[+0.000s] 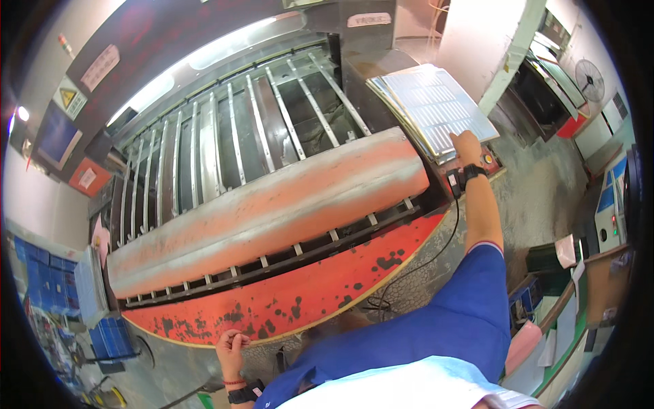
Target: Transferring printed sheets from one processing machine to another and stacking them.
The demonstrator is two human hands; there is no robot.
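Observation:
My right hand (466, 147) is at the near corner of a stack of thin flat panels beside the machine. Its fingers are curled and closed at the edge of the top panel (436, 102), which is pale with rows of slot-like marks. Darker and yellowish edges of other panels (388, 102) show beneath it. My left hand (231, 342) is over the front rim of a worn red table (293, 307), its fingers bent together. Whatever they may hold is too small to make out. Both wrists wear black bands.
A long orange-and-grey padded bar (272, 211) crosses the machine, with metal rails (235, 133) behind it. A black cable (449, 238) hangs from my right wrist to the floor. Blue crates (112, 337) stand at left, and a cluttered bench (555, 341) at right.

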